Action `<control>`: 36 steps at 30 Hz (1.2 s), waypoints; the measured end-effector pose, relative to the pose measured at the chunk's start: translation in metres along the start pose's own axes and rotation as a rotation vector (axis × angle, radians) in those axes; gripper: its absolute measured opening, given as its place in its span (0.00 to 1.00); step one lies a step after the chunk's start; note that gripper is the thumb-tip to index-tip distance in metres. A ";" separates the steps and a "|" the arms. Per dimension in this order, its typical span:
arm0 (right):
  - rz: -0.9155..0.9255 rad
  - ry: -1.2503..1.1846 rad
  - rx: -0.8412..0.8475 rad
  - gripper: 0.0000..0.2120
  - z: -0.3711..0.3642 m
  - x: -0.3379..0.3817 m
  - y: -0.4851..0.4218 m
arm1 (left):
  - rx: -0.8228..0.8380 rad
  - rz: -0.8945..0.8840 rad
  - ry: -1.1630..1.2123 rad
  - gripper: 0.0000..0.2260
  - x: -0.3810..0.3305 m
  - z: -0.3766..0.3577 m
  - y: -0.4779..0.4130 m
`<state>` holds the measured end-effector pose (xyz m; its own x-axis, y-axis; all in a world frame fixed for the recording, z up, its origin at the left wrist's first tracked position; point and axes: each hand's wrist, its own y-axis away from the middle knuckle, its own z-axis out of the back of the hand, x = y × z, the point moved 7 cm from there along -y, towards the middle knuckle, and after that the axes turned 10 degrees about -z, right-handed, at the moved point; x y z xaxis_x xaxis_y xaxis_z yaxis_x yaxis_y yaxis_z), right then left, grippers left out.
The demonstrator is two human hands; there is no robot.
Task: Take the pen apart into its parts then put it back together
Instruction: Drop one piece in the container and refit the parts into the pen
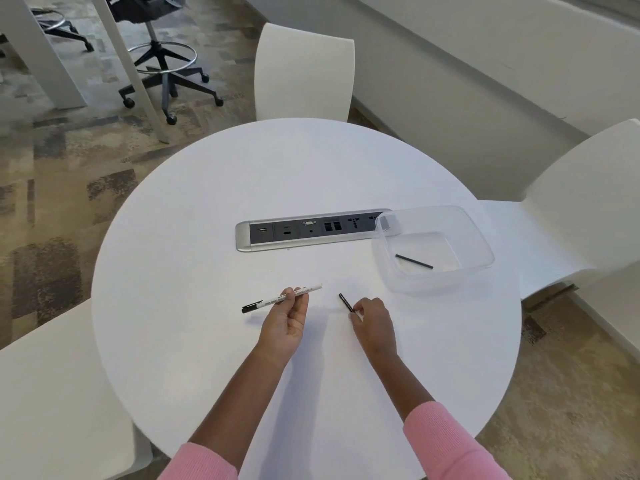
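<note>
My left hand holds a white pen barrel with printed text and a black cap at its left end, lifted a little above the round white table. My right hand pinches a short thin black pen part by its lower end, just right of the barrel. Another thin black stick lies inside a clear plastic container at the right.
A grey power and data socket strip is set into the table's middle, partly under the container. White chairs stand at the far side, right and near left. A black office stool is beyond.
</note>
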<state>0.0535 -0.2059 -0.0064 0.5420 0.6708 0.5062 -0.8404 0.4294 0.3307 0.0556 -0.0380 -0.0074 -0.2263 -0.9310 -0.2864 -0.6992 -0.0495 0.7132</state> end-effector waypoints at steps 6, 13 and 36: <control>-0.044 -0.077 -0.002 0.04 0.004 -0.001 -0.002 | -0.003 -0.002 0.004 0.05 -0.002 0.000 0.001; -0.044 -0.389 -0.043 0.05 0.029 0.005 0.011 | -0.005 0.008 -0.004 0.05 0.001 -0.002 0.003; 0.120 -0.629 -0.051 0.05 0.060 0.043 0.043 | 0.005 0.031 0.010 0.04 0.004 -0.010 0.006</control>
<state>0.0407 -0.1951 0.0774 0.3297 0.2395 0.9132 -0.8863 0.4117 0.2121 0.0569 -0.0456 0.0024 -0.2416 -0.9356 -0.2575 -0.6951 -0.0184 0.7187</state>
